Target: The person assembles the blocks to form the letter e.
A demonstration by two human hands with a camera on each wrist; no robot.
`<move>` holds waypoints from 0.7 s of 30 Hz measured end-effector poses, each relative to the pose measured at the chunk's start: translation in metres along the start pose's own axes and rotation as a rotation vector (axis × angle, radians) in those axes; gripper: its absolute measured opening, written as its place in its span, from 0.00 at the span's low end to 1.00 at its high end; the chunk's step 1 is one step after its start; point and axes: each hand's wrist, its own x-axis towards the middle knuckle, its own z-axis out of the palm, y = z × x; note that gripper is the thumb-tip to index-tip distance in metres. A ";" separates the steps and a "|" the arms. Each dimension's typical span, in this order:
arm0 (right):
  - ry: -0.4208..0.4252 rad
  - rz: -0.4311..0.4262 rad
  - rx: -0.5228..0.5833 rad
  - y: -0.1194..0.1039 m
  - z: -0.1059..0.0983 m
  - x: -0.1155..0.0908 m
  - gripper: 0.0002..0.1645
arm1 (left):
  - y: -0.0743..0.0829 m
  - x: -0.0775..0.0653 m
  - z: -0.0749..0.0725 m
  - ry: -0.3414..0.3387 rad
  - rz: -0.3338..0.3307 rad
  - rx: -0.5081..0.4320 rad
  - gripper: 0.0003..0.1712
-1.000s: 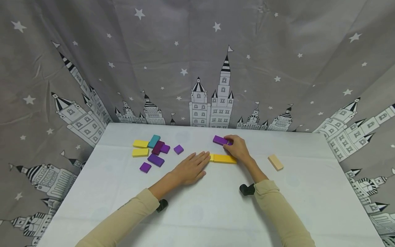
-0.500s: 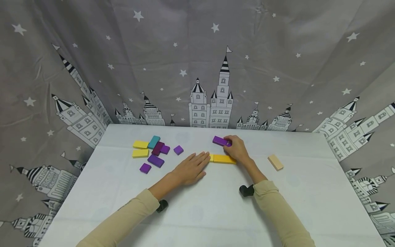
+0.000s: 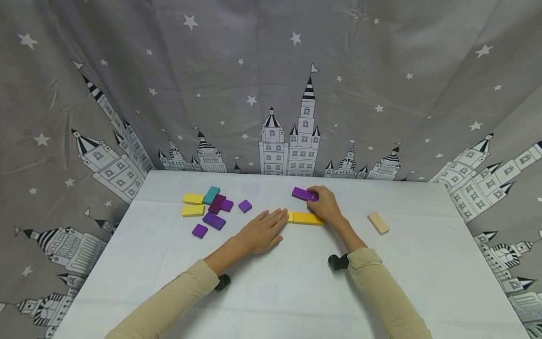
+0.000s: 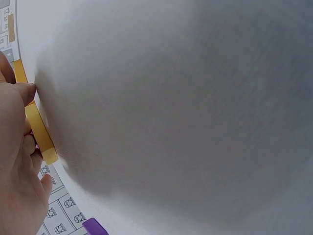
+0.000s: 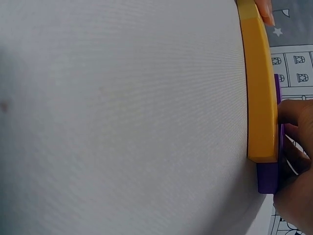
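My left hand (image 3: 260,233) lies with straight fingers over the left end of a row of blocks. The row has a light yellow block (image 4: 43,137) and a longer orange-yellow block (image 3: 309,218) end to end. My right hand (image 3: 326,205) reaches just behind the row and pinches a purple block (image 3: 314,198) between thumb and fingers, which hide much of it. Another stretch of purple block (image 3: 301,192) runs on to the left of the fingertips. In the right wrist view, purple (image 5: 267,177) shows past the orange-yellow block's near end.
Left on the white table (image 3: 271,301) lies a group: two yellow blocks (image 3: 193,210), a teal block (image 3: 211,194), a maroon block (image 3: 217,204) and several purple blocks (image 3: 213,220). A tan block (image 3: 378,222) lies at right. A grey castle-print curtain (image 3: 237,94) hangs behind.
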 end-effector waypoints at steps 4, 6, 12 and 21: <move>-0.002 0.002 -0.002 0.000 0.000 0.000 0.25 | 0.000 0.000 0.000 0.006 0.004 0.001 0.36; -0.003 0.000 -0.005 0.000 0.000 0.000 0.25 | 0.000 0.000 0.000 0.009 0.007 0.003 0.35; -0.005 -0.002 -0.006 0.002 0.000 0.001 0.25 | 0.000 0.000 0.000 0.009 0.006 0.012 0.36; -0.004 -0.007 -0.003 0.002 0.000 0.001 0.25 | 0.001 0.001 0.000 0.008 -0.005 0.018 0.36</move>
